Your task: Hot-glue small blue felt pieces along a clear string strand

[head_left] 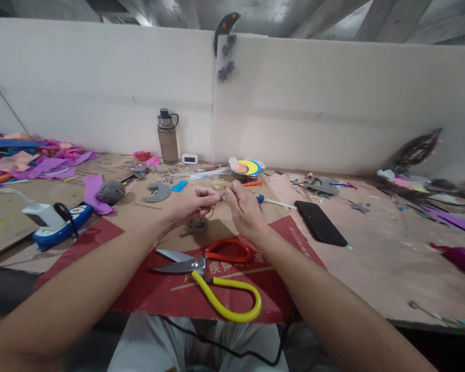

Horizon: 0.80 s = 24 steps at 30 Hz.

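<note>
While the left hand (200,204) pinches with thumb and forefinger together, the small piece (222,197) sits at its fingertips, between the two hands, too covered to make out. A grey bundle (197,225) lies on the table (375,258) just to the near side of the left fingers. On the right, the right hand (243,204) is also closed, its grip clamped on the same piece.

Leftmost about the hands are a blue power strip (64,227) and a ball of yarn (111,192), both apart from the left wrist. A grey felt moon (159,193) is on the far side of that wrist. Between the forearms, scissors (195,264) lie with blades parted on red cardboard (151,297), the yellow handle reaching the near edge. A bowl (246,174) stands beyond the right hand; a black phone (321,223) lies right of it.

The left forearm slants in from the near left, the right from the near right, knuckles bent, fingertips almost meeting above the cardboard.
</note>
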Tool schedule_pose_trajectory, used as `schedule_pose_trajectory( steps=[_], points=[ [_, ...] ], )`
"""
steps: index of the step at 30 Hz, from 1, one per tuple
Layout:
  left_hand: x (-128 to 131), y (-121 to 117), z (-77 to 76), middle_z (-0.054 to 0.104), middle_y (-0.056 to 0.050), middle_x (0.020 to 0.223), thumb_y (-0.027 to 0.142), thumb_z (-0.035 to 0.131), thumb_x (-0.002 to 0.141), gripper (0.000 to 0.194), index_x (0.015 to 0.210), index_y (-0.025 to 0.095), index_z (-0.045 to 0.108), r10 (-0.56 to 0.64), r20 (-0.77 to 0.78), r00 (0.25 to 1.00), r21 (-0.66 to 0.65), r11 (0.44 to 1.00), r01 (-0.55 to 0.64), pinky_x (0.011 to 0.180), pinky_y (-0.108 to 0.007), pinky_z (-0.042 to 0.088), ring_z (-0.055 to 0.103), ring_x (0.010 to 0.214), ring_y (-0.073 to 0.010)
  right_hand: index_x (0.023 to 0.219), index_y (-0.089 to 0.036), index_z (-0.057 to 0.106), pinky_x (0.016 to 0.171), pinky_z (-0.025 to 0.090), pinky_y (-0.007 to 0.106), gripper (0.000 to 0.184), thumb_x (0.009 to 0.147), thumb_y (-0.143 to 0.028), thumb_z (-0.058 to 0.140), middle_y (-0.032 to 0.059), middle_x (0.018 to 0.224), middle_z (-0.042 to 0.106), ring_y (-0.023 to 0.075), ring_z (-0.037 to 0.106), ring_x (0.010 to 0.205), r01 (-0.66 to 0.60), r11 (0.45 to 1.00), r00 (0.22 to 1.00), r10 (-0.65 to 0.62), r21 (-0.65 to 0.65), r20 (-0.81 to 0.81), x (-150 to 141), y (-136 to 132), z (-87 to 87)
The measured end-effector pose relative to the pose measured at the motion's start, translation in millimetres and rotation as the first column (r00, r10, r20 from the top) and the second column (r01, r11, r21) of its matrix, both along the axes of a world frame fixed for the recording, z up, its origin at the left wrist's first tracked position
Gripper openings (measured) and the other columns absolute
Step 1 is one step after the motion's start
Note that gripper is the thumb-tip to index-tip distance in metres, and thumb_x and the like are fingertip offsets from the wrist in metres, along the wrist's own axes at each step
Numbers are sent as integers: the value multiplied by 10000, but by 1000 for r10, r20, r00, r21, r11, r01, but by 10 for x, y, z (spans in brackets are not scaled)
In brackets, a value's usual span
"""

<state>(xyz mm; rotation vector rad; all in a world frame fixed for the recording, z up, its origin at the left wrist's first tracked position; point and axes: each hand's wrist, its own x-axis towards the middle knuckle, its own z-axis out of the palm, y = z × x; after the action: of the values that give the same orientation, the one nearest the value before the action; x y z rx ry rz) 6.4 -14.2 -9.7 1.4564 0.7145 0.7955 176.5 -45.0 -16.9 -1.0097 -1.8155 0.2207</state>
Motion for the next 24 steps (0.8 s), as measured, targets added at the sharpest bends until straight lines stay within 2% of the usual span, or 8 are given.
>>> schedule_pose_trajectory(
  steps=[7,13,24],
  points=[
    [-3,2,-19,475,35,535,405,706,764,314,663,134,582,-81,-15,997,37,996,81,410,-188,208,345,426,-33,644,-230,314,580,250,291,322,945,-343,345,-23,576,397,137,380,555,96,995,992,-99,36,82,-6,-31,25],
    [-3,-44,22,445,46,514,414,692,779,312,692,132,593,-96,-44,994,40,994,97,420,-188,218,330,426,-35,576,-219,339,568,253,285,413,941,-406,388,-31,530,375,121,366,518,62,998,997,-61,-26,37,7,-49,29],
    [0,-9,8,503,31,545,429,716,747,314,697,153,576,-52,-67,996,30,998,54,401,-182,219,359,422,-41,799,-226,366,655,334,282,183,944,-337,362,-9,755,452,139,416,691,-93,992,995,89,-86,-47,-15,1,-20]
  ],
)
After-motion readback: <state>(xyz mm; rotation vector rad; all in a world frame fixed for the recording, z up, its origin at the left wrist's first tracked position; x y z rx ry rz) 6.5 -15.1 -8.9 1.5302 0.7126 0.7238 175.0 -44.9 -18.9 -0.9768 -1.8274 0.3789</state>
